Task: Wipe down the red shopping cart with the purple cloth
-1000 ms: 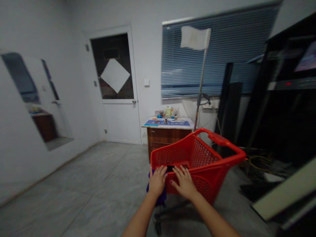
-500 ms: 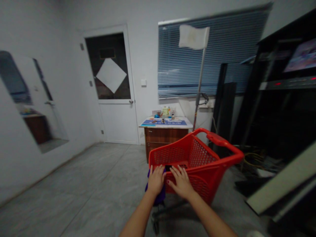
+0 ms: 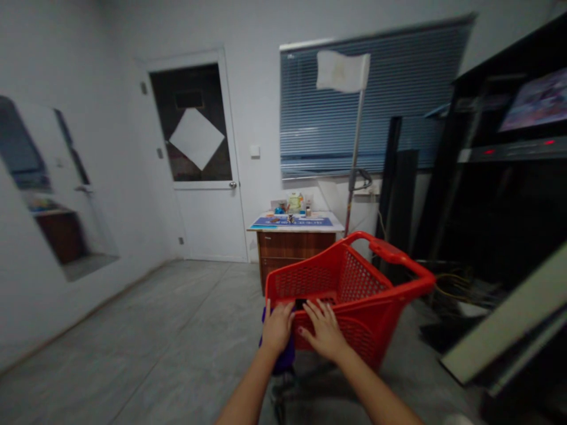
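Note:
A red plastic shopping cart (image 3: 354, 283) stands just in front of me on the grey floor. My left hand (image 3: 277, 328) grips the near left corner of its rim, fingers curled over the edge, with a purple cloth (image 3: 283, 357) under the palm. Beside it, my right hand (image 3: 325, 332) lies on the near rim with fingers spread over the red mesh wall. A small dark object (image 3: 300, 304) sits inside the basket between my fingertips.
A wooden cabinet (image 3: 295, 245) with small items stands behind the cart, under a window blind (image 3: 367, 100). A pole with a white flag (image 3: 342, 71) leans beside it. A white door (image 3: 199, 165) is left of that. Dark equipment (image 3: 505, 195) and cables fill the right side.
The view has shifted slightly right and down; the cart and both hands keep the same hold, drifting a little left and lower in view.

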